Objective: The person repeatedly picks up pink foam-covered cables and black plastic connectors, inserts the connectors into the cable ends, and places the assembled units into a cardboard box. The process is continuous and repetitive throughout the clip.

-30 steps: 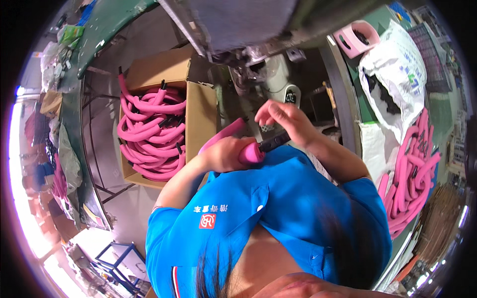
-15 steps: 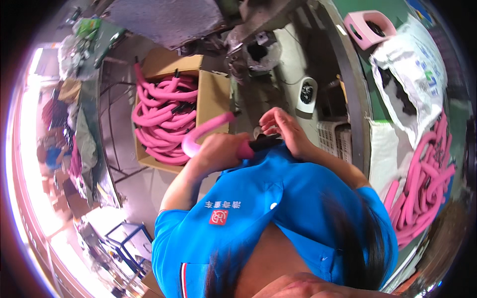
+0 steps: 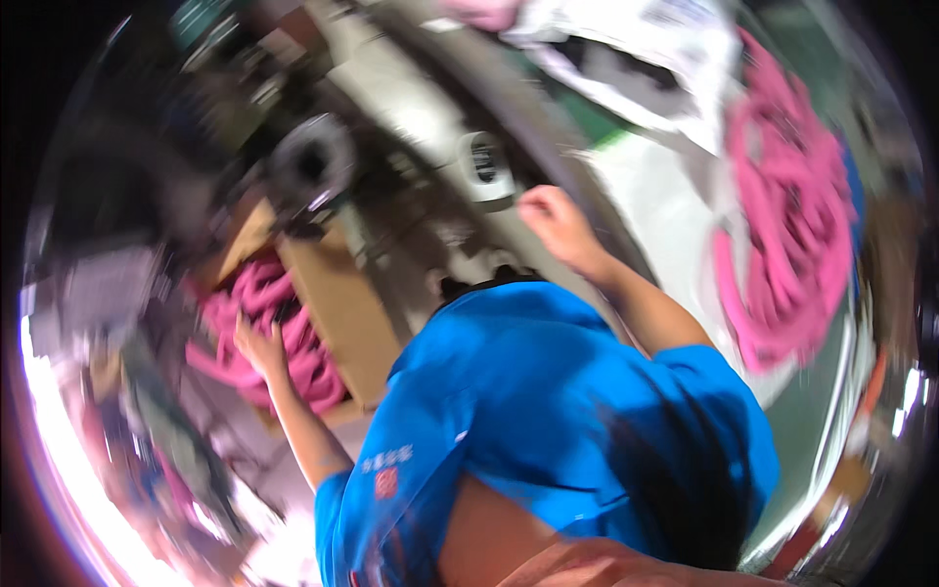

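Observation:
My left hand reaches out over the cardboard box at the left, its fingers stretched and apart, blurred by motion. Below and around it lie pink foam tubes, curled and piled inside the box. No tube is visibly gripped there. My right hand is raised in front of the table edge on the right, its fingers curled in, with nothing showing in them. On that table rests a second heap of pink foam tubes.
A white bag with dark contents lies open on the right-hand table, beside a white sheet. A white oval device is on the floor ahead. A bin lined with clear plastic stands beyond the box.
My view has swung toward the right-hand table. My left hand has let go of the pink tube with the black end and reached out left over the box. My right hand's fingers have curled.

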{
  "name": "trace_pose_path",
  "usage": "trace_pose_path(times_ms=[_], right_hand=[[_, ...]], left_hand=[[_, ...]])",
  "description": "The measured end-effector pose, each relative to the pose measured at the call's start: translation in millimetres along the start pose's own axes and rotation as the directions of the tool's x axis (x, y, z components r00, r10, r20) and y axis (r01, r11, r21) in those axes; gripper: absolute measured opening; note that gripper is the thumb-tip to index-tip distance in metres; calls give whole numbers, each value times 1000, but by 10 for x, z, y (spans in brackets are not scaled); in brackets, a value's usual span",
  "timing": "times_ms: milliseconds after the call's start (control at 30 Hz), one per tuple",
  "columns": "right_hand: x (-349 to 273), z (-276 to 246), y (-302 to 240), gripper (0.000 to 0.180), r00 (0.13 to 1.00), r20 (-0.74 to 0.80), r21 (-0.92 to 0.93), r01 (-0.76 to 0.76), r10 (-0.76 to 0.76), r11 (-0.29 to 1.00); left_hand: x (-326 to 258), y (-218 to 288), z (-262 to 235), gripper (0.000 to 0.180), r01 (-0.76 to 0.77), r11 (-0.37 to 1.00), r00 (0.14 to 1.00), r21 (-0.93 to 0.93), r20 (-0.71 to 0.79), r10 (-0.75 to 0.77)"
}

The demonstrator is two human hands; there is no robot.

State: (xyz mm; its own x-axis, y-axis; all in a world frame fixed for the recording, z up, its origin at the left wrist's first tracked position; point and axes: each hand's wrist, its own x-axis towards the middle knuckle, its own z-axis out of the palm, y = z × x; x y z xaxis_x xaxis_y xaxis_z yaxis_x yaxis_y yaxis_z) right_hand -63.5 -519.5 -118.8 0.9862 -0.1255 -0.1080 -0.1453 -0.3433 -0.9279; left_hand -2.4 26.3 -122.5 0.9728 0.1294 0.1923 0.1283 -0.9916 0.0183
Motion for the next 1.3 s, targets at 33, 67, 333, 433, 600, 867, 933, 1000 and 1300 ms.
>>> trace_pose_path(times_ms=[33, 67, 333, 433, 600, 867, 933, 1000, 1300], right_hand=[[-64, -162, 75, 25, 999, -42, -120, -1, -4, 993], [-160, -353, 165, 28, 983, -180, -283, -13, -40, 959], [-1852, -2416, 1401, 56, 419, -747, -383, -906, 516, 181], [-1892, -2433, 1281, 55, 688, -284, -448, -711, 668, 541], [-762, -1148, -283, 46, 922, -150, 554, -220, 356, 803], [711, -1292, -485, 15, 794, -193, -337, 499, -577, 799], [1396, -1453, 241, 15, 817, -301, -414, 353, -492, 839], [1840, -1673, 732, 31, 810, -274, -708, 194, -518, 679], [2296, -1793, 1167, 33, 977, -116, -946, -53, -181, 321]], left_hand=[[-77, 217, 191, 79, -18, 970, 997, -242, 71, 36], [-189, 552, 322, 80, -179, 942, 970, -284, 107, 217], [-514, 2011, 750, 57, -94, 840, 166, -535, 823, 543], [-490, 2911, 397, 48, -230, 688, 209, -688, 656, 726], [-713, 4354, -497, 65, 123, 179, 67, -976, 188, 980], [16, 3540, -1231, 45, -66, 18, 600, -998, -25, 800], [-93, 3247, -1526, 42, -180, 258, 640, -949, 86, 763], [-234, 3172, -1685, 37, -226, 470, 719, -853, 178, 671], [-530, 2755, -1764, 39, -98, 671, 916, -735, 197, 350]])
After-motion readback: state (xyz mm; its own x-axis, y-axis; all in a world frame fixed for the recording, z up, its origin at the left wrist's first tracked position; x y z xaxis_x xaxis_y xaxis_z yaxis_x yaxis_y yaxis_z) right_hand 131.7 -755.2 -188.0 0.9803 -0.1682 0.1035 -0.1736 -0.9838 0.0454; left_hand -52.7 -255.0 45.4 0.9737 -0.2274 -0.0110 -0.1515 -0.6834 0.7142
